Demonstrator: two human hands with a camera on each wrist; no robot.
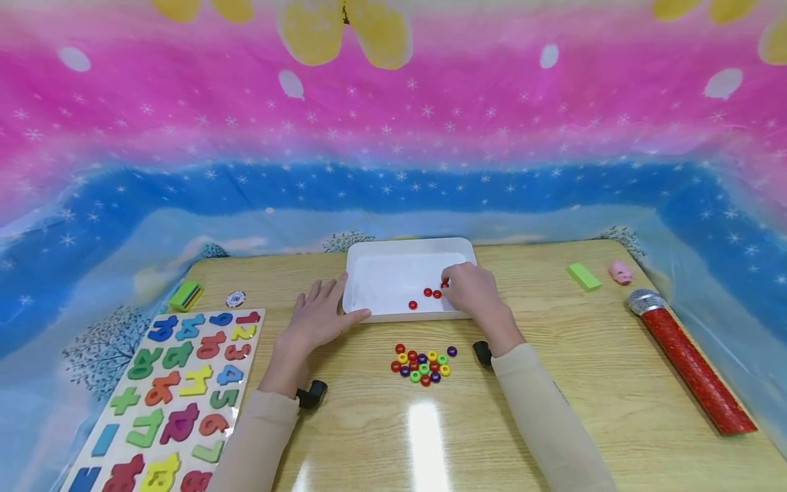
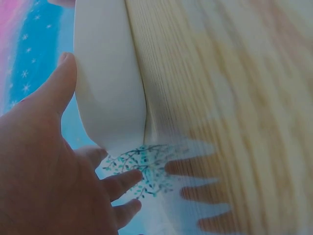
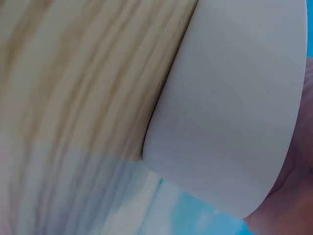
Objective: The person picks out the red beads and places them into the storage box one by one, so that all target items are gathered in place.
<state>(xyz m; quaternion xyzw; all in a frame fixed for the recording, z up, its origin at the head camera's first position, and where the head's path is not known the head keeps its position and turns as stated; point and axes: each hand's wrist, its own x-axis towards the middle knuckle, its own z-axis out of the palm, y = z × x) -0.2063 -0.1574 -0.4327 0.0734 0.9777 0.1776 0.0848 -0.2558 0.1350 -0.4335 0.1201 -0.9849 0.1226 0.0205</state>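
Observation:
A white tray stands at the far side of the table, with three red ring beads lying apart from the fingertips inside it. My right hand reaches over the tray's right front corner, and its thumb and fingertips pinch another red bead low over the tray floor. Fingers spread, my left hand rests against the tray's left front corner, the thumb at the rim. The left wrist view shows the left hand beside the tray wall. In the right wrist view, the tray wall hides most of the right hand.
A cluster of mixed coloured beads lies in front of the tray. On the left are a number board, a round chip and a green block. A light green block, pink pig figure and red microphone lie right.

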